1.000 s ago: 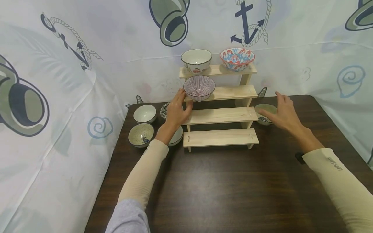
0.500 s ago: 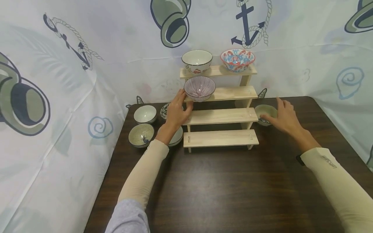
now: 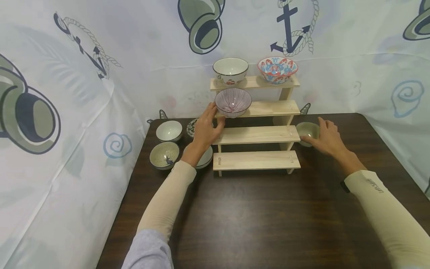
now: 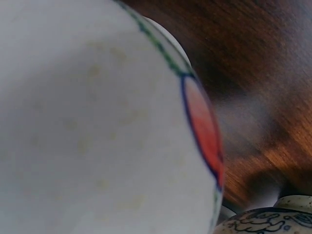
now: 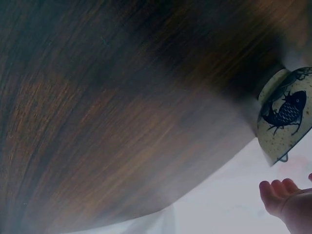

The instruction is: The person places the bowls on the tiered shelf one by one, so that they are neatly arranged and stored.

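My left hand point(image 3: 205, 127) is at the left side of the stepped wooden shelf, its fingers close against the left edge of a purple-striped bowl point(image 3: 233, 101); contact is unclear. That bowl stands on the second step from the top. At the right my right hand point(image 3: 328, 139) is spread beside a greenish bowl point(image 3: 307, 130) on the table, thumb near its front. In the right wrist view this speckled bowl point(image 5: 287, 112) shows a dark fish, and the fingers point(image 5: 278, 191) are apart from it. A white bowl with a red petal point(image 4: 202, 122) fills much of the left wrist view.
On the top step stand a white bowl point(image 3: 230, 69) and a red-and-blue patterned bowl point(image 3: 277, 68). Left of the wooden shelf point(image 3: 256, 160) are a white bowl point(image 3: 169, 130), a speckled bowl point(image 3: 164, 155) and others partly behind my left arm. A printed cloth point(image 3: 134, 86) hangs behind.
My right hand has moved slightly left and down, closer around the greenish bowl. My left hand has stayed at the purple-striped bowl. The head view has shifted a little.
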A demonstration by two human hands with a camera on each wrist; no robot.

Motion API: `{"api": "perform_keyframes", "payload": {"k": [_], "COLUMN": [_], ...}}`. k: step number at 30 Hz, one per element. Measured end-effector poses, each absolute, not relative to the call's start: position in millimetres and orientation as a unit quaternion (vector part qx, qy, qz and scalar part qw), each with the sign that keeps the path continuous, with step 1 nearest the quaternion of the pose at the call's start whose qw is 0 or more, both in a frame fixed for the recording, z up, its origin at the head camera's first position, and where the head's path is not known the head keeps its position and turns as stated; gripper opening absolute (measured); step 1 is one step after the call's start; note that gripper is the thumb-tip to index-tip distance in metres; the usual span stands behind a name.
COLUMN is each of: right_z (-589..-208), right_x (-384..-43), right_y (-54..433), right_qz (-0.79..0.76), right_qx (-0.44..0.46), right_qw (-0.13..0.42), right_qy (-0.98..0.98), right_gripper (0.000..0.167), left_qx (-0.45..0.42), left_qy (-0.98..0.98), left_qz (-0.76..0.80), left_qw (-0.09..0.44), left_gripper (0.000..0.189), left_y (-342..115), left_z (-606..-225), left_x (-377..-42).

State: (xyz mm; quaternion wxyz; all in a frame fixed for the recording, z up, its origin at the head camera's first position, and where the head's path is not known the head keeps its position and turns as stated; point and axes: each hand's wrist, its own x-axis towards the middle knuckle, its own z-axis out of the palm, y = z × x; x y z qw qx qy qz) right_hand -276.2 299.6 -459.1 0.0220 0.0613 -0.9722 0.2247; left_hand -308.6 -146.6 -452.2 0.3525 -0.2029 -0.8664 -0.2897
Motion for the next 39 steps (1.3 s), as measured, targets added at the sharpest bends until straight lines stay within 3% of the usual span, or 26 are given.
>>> {"api": "perform_keyframes", "payload": {"k": [13, 22, 39], "right_z": [-471.6, -478.9, -489.2], "right_x": [-284.9, -287.3, -280.8], "right_y": [297.3, 296.7, 299.9], "right_qz": [0.236, 0.247, 0.287], "right_qx": [0.067, 0.057, 0.049], "right_qw": [0.018, -0.02, 0.038], "right_qy": [-0.969, -0.967, -0.956], "right_gripper": [0.105, 0.12, 0.112], "left_qx": [-0.207, -0.198, -0.2], "left_qy": [-0.865, -0.871, -0.868], "left_qz": [-0.288, -0.288, -0.296], "left_qw": [0.356, 0.345, 0.345], "left_gripper": [0.052, 0.053, 0.054], "left_y": [-145.9, -147.1, -148.0], "left_z": [-452.5, -453.6, -452.8], "left_x": [-308.9, -309.7, -307.8]}}
